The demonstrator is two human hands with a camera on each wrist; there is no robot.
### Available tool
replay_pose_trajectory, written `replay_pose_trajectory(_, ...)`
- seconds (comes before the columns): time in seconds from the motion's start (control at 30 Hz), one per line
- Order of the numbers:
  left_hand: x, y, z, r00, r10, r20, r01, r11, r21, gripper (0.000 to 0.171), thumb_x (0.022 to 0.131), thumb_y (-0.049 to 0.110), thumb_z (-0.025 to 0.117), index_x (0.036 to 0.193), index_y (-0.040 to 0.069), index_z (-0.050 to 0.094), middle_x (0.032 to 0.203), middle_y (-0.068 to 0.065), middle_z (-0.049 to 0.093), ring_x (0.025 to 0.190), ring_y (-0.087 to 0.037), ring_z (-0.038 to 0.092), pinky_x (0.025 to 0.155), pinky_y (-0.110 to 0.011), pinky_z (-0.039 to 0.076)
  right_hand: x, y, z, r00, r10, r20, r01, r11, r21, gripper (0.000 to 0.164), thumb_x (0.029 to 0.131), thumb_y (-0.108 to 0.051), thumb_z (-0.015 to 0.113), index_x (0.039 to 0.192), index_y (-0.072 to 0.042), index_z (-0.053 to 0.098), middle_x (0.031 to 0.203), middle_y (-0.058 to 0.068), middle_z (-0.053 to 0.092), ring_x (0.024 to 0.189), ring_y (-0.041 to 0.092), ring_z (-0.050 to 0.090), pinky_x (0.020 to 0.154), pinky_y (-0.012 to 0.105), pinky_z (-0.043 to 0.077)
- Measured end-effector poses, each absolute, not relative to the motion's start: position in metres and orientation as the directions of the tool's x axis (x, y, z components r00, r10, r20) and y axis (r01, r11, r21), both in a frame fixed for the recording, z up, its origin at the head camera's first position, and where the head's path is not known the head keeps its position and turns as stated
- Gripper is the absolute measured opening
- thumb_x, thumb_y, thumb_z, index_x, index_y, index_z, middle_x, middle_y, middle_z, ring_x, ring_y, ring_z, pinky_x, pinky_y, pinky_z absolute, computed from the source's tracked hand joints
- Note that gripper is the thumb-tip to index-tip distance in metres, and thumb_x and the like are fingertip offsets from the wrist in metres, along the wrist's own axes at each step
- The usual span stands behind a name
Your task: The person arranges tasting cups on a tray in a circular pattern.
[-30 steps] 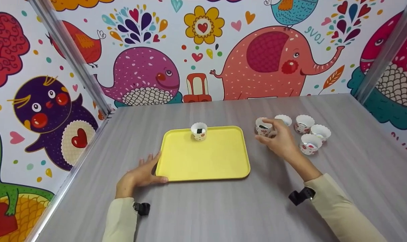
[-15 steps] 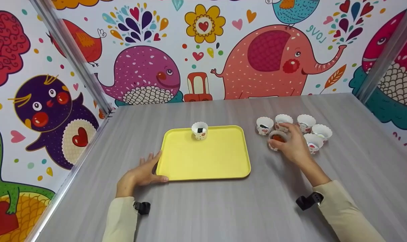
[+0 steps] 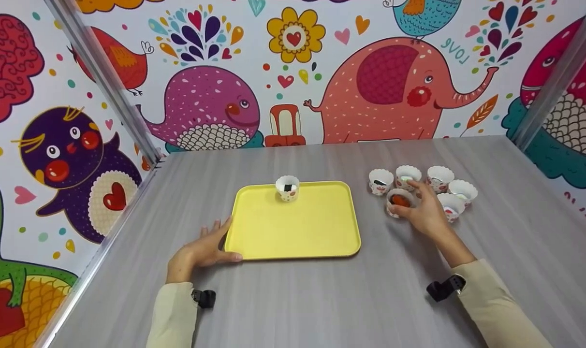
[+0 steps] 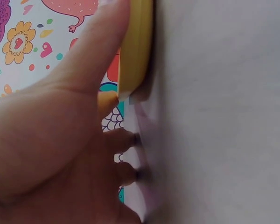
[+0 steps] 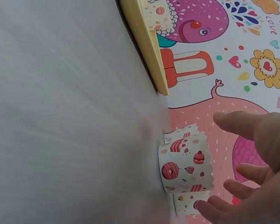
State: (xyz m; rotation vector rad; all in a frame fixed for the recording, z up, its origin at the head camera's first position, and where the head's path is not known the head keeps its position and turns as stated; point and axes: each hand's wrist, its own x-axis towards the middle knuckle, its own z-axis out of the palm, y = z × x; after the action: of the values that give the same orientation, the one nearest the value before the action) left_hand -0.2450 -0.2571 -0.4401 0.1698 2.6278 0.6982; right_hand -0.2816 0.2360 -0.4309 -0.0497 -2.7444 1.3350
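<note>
My left hand [image 3: 203,249] rests at the near left corner of a yellow tray [image 3: 317,227], its thumb along the front edge and its fingers by the left side. On the tray's far edge area stands a paper baking cup [image 3: 288,194] with something black and white inside. My right hand [image 3: 426,212] hovers over a printed baking cup [image 3: 393,210] holding something orange-red, thumb near its rim and fingers spread. The right wrist view shows the thumb [image 5: 238,122] apart from the cups, with the fingers loosely extended.
Several similar scallop-rimmed cups cluster around the right hand: one at the left [image 3: 381,187], one behind [image 3: 408,171], others to the right [image 3: 462,187]. A wall with cartoon animals [image 3: 380,92] borders the grey table [image 3: 298,299].
My right hand has left the leftmost cup of the cluster and moved right and nearer, over the cup with the orange-red contents. The fingers have spread slightly. The left hand and tray stay put.
</note>
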Motion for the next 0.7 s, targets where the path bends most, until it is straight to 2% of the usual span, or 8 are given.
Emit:
replay_pose_trajectory(0.27,-0.245,-0.258,-0.44,-0.907,0.224,-0.356,0.015,0.863,0.504,0.117,0.081,0.051,0.079,0.162,0.012,0.005,0.163,-0.035,-0.003,0.146,-0.061,-0.009,0.117,-0.074,0.005,-0.293,0.236,-0.439,-0.998,0.052,-0.033,0.057,0.562,-0.825,0.089,0.087,-0.022,0.078,0.155,0.002,0.027,0.157,0.03,0.032,0.14,0.046,0.038,0.116,0.056,0.034)
replay_pose_trajectory(0.5,-0.243,-0.258,-0.44,-0.91,0.231,-0.346,0.029,0.865,0.501,0.116,0.081,0.051,0.079,0.162,0.011,0.007,0.162,-0.036,0.0,0.146,-0.063,-0.006,0.115,-0.076,0.008,-0.298,0.237,-0.448,-0.999,0.029,-0.032,0.043,0.551,-0.833,0.094,0.083,-0.019,0.081,0.155,0.004,0.025,0.157,0.031,0.031,0.139,0.043,0.039,0.118,0.054,0.032)
replay_pose_trajectory(0.7,-0.243,-0.258,-0.439,-0.908,0.234,-0.346,0.028,0.861,0.507,0.115,0.081,0.049,0.079,0.162,0.011,0.007,0.162,-0.036,0.0,0.146,-0.062,-0.007,0.115,-0.076,0.008,-0.3,0.237,-0.451,-0.999,0.035,-0.014,0.031,0.554,-0.832,0.093,0.082,-0.014,0.082,0.154,0.004,0.026,0.153,0.032,0.037,0.137,0.043,0.042,0.116,0.052,0.033)
